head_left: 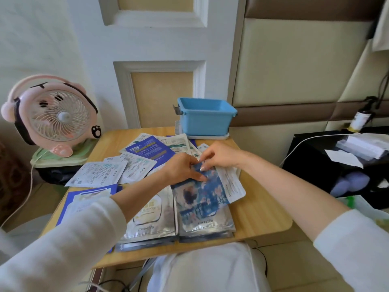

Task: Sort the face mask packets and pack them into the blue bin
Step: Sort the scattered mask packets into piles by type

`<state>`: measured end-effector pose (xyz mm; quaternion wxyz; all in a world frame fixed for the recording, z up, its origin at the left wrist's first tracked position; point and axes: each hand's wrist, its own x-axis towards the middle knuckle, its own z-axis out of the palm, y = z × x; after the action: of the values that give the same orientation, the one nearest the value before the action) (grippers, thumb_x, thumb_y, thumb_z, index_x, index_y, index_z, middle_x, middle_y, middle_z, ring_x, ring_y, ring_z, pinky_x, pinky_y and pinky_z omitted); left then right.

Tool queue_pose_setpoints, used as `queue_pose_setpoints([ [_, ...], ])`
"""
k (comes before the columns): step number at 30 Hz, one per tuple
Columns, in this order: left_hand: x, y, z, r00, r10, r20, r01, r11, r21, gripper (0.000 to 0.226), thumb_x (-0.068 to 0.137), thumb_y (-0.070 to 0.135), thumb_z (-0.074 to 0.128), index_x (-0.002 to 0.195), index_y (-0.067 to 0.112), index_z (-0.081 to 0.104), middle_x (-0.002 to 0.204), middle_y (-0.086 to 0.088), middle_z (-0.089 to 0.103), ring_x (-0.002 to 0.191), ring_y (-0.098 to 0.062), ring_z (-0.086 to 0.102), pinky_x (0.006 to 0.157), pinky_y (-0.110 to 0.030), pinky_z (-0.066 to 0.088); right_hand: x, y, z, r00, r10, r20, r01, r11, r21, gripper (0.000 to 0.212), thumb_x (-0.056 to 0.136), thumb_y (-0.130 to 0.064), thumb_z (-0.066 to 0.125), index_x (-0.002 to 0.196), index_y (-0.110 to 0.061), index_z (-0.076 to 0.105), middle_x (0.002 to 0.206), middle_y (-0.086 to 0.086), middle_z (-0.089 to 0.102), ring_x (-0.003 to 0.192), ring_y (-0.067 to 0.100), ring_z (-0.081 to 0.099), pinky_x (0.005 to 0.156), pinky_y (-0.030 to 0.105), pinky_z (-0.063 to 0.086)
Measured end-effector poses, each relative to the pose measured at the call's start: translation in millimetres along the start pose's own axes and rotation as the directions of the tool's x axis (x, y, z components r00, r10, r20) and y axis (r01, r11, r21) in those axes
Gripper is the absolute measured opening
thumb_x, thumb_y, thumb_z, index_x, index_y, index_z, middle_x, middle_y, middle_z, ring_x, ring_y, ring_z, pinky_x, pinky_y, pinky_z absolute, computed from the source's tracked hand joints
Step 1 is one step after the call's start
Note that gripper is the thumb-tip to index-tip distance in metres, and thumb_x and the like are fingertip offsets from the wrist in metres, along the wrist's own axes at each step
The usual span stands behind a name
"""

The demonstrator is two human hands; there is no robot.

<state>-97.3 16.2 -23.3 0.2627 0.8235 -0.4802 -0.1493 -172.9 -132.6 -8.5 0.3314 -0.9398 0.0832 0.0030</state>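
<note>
Pinching a blue floral packet [203, 191] by its top edge, the left hand [182, 168] and right hand [221, 154] hold it atop a silver stack [207, 227]. The blue bin [205, 121] stands at the worktop's [263, 216] far edge, with loose packets [147, 150] scattered before it.

The bin [205, 121] is plain light blue. The tabletop [263, 216] is pale yellow wood with a fine grain. The flowered packet [202, 194] has a dark blue ground with pink blossoms. The silver packets [147, 228] carry a white and gold panel. The deep blue packet [150, 149] has a yellow band, and the white packets [99, 173] have green print. The fan [52, 119] is pink with a black band, on a green base [63, 159].
</note>
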Motion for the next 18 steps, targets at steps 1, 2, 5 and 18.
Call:
queue_pose_setpoints([
  [1,3.9,-0.1,0.7,0.997,0.023,-0.070,-0.017,0.996,0.084,0.027,0.072,0.034,0.077,0.075,0.013,0.061,0.068,-0.001,0.057,0.064,-0.016,0.048,0.054,-0.028,0.034,-0.2,2.4,-2.6,0.999,0.026,-0.025,-0.027,0.999,-0.028,0.010,0.077,-0.016,0.074,0.086,-0.018,0.073,0.072,-0.012,0.061,0.069,0.004,0.055,0.070,0.023,0.042],
  [2,7.3,-2.0,0.6,0.990,0.023,-0.136,-0.006,0.993,0.120,0.027,0.072,0.035,0.077,0.076,0.015,0.060,0.067,0.002,0.055,0.065,-0.016,0.047,0.053,-0.028,0.032,-1.3,5.7,-6.2,0.997,0.047,-0.055,-0.049,0.998,-0.036,0.003,0.077,-0.017,0.074,0.079,-0.016,0.072,0.070,-0.011,0.061,0.068,0.005,0.055,0.069,0.024,0.043],
  [5,15.4,-16.3,-3.5,0.927,-0.089,-0.366,0.083,0.996,-0.031,0.023,0.075,0.029,0.074,0.088,0.019,0.058,0.081,0.001,0.063,0.078,-0.020,0.058,0.067,-0.033,0.046,-3.7,23.7,-16.7,0.964,0.099,-0.247,-0.104,0.995,-0.009,0.009,0.077,-0.014,0.074,0.071,-0.015,0.068,0.069,-0.004,0.061,0.070,0.012,0.055,0.067,0.026,0.042],
  [18,-6.1,-20.1,34.2,0.924,0.128,0.360,-0.194,0.969,0.154,0.059,0.077,0.037,0.073,0.127,0.029,0.044,0.137,-0.001,0.029,0.126,-0.020,0.032,0.109,-0.040,0.033,-24.9,60.6,-3.5,0.854,0.519,-0.020,-0.461,0.775,0.433,0.026,0.088,-0.023,0.064,0.109,-0.009,0.061,0.094,0.009,0.068,0.077,0.018,0.063,0.066,0.029,0.053],
])
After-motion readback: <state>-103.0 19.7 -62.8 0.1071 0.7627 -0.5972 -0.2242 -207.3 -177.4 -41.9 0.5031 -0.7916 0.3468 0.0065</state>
